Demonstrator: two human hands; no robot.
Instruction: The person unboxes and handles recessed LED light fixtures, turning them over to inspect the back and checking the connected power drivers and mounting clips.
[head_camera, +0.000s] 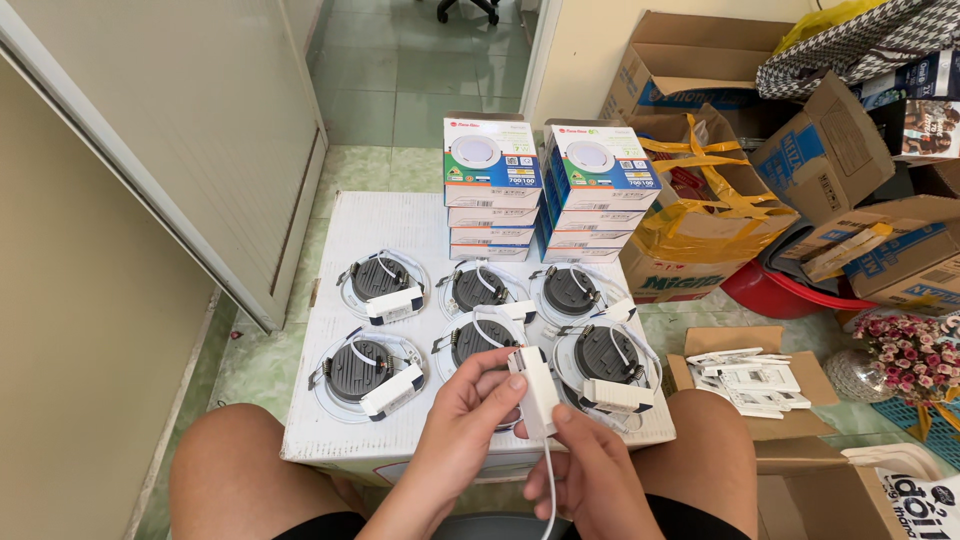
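My left hand (462, 405) and my right hand (590, 470) together hold a small white driver box (538, 388) with a white cable hanging down from it. They hover over the near edge of a white box top (345, 225). On that surface lie several round recessed lights face down, each with a dark back, spring clips and a white driver, such as one light (366, 372) at the near left and another light (608, 358) at the near right. My bare knees flank the box.
Two stacks of boxed lights (548, 190) stand at the far edge. Open cardboard cartons (720, 215) and a red basin crowd the right. A small carton (770, 425) holding white leaflets sits beside my right knee. A sliding door (200, 130) lines the left.
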